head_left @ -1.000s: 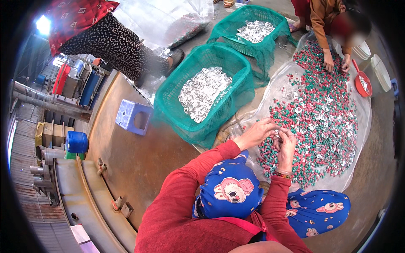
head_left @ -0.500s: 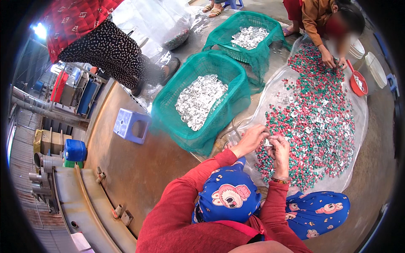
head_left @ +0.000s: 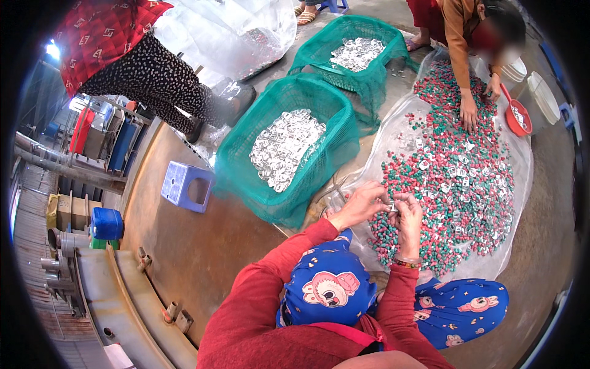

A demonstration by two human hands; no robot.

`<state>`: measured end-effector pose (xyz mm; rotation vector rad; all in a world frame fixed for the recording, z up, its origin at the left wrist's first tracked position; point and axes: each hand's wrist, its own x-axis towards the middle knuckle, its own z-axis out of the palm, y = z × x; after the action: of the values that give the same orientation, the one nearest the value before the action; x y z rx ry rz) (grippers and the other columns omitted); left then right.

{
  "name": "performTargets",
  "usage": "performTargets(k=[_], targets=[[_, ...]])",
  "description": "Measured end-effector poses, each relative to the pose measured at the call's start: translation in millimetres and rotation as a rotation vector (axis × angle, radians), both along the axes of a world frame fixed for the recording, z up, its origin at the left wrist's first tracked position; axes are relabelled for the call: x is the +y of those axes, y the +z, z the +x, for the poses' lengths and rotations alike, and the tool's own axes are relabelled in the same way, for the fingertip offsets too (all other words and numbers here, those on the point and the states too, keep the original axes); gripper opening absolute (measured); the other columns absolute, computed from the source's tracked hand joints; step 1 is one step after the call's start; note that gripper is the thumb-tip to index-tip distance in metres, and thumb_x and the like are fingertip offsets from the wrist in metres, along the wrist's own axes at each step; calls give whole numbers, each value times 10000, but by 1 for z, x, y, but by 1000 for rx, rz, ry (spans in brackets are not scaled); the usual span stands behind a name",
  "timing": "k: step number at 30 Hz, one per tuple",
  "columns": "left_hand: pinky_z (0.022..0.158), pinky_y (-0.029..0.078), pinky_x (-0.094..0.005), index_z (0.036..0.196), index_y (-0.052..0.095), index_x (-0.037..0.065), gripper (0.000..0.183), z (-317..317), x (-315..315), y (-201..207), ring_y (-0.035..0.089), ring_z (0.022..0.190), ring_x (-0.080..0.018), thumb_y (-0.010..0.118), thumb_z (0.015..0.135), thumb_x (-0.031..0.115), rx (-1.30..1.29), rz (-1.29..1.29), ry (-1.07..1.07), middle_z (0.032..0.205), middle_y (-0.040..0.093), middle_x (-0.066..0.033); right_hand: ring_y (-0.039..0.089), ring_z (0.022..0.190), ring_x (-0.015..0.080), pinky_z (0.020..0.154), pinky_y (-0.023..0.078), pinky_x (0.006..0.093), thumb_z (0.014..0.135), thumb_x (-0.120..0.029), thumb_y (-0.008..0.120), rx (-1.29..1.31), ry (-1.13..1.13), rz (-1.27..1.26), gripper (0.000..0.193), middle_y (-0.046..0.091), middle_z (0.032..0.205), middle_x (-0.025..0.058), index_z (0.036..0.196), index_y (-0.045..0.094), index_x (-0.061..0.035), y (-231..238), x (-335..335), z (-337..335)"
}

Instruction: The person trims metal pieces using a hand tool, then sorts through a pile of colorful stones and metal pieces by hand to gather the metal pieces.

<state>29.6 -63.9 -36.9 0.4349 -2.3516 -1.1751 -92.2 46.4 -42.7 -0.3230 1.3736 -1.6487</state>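
Observation:
My left hand [head_left: 364,203] and my right hand [head_left: 407,224] meet over the near left edge of a pile of small red and green pieces [head_left: 399,178]. Fingers of both pinch a small silver metal piece [head_left: 393,207], looking like the buckle-shaped pieces [head_left: 462,182] scattered over the pile. Its exact shape is partly covered by my fingertips. Beneath the pile lies a whitish translucent sheet [head_left: 386,152]. To the left of my hands stands a green net-lined basket [head_left: 335,163] holding many silver pieces.
A second green basket [head_left: 307,58] stands farther back. Across the pile, a co-worker's hand [head_left: 469,112] touches the pieces, beside a red scoop [head_left: 509,106] and white buckets [head_left: 533,98]. A purple stool [head_left: 178,184] is at left; another person stands behind it near a clear plastic bag [head_left: 236,27].
My hands keep their pinch on the metal piece, with the fingers slightly shifted. The co-worker's hands have separated, one reaching down onto the pile. The clear bag has spread out wider.

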Motion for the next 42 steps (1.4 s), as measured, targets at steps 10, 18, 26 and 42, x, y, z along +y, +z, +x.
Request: performTargets(k=[10,18,26,42], targets=[[739,445,-294,814,613,17,111,5,1,3,553,845,-164,654,787,117,-106,329,21,883,577,-65,456,389,71,343,327,185,830,-89,487,-49,167,54,116,554,569,34,886,548,-9,14,2,-2],[711,427,-255,932,554,23,213,4,0,1,513,798,-91,548,909,234,30,824,67,899,547,-7,530,788,75,609,427,188,852,-33,577,320,99,-256,175,559,959,44,1019,586,18,30,-9,11],[728,474,-268,1018,558,13,221,3,5,10,559,854,-91,558,902,201,72,1021,61,908,579,-7,542,652,72,562,418,187,807,11,617,482,-118,-124,121,606,790,29,919,663,12,14,-13,14],[693,514,-283,1071,569,-19,222,-2,8,23,639,808,-178,561,863,57,70,138,250,946,637,-130,601,707,108,609,509,213,836,-5,601,299,-258,-127,110,597,816,54,916,650,53,23,-23,33]])
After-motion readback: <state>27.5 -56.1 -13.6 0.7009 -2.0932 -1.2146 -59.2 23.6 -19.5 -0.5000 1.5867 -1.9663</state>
